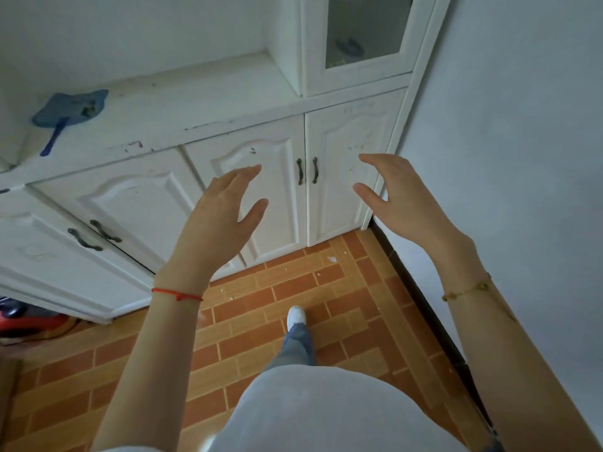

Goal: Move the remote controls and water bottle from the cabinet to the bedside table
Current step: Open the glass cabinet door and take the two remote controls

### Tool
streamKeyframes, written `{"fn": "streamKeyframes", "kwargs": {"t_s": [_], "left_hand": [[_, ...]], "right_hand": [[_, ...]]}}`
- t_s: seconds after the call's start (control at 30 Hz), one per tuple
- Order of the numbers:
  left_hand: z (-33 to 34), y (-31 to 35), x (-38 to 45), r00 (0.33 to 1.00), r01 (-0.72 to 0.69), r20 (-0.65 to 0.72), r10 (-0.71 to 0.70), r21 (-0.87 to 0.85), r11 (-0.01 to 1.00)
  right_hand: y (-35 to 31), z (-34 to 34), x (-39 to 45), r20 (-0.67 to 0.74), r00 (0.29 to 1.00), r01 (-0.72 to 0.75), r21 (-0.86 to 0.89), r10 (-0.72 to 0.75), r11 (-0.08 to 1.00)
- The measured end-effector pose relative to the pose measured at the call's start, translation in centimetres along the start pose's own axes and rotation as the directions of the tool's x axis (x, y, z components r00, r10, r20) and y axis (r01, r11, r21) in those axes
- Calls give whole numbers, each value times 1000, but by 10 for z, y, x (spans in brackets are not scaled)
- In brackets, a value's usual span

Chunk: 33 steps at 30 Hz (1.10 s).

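White, scuffed cabinet with doors closed faces 2 empty, spread hands: left, right.

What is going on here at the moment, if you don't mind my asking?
A person stands on the tiled floor facing a white cabinet, with both arms raised. The left hand and right hand are open and hold nothing, in front of the closed lower doors. No remote controls or water bottle are in view. Only a blue swatter-like tool lies on the cabinet's top.
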State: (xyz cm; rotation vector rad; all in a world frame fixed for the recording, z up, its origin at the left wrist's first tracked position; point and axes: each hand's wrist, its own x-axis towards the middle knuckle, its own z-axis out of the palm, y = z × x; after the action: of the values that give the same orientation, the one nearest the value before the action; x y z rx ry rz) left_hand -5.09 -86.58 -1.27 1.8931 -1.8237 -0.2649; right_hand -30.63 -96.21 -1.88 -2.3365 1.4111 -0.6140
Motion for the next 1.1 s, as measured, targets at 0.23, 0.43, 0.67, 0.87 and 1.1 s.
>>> {"fn": "streamKeyframes", "kwargs": {"t_s": [0.23,0.43,0.67,0.87,1.1], "left_hand": [[-1,-43,90,1000,0,6,0,1,1000],[-9,-70,159,1000,-21,17,21,13,1000],[-5,-92,209,998,-56,42,55,9,998],[1,-91,232,998,-38,60,37,8,999],[1,-82,260,997,-65,33,65,-3,998]], "right_hand": [[-1,21,101,8,1000,24,18,-24,1000],[-8,34,169,-6,1000,-12,28,12,1000],[-5,39,211,-9,999,-42,57,42,997],[3,39,231,2,999,-51,43,51,998],[9,27,255,-17,999,-35,40,36,999]]}}
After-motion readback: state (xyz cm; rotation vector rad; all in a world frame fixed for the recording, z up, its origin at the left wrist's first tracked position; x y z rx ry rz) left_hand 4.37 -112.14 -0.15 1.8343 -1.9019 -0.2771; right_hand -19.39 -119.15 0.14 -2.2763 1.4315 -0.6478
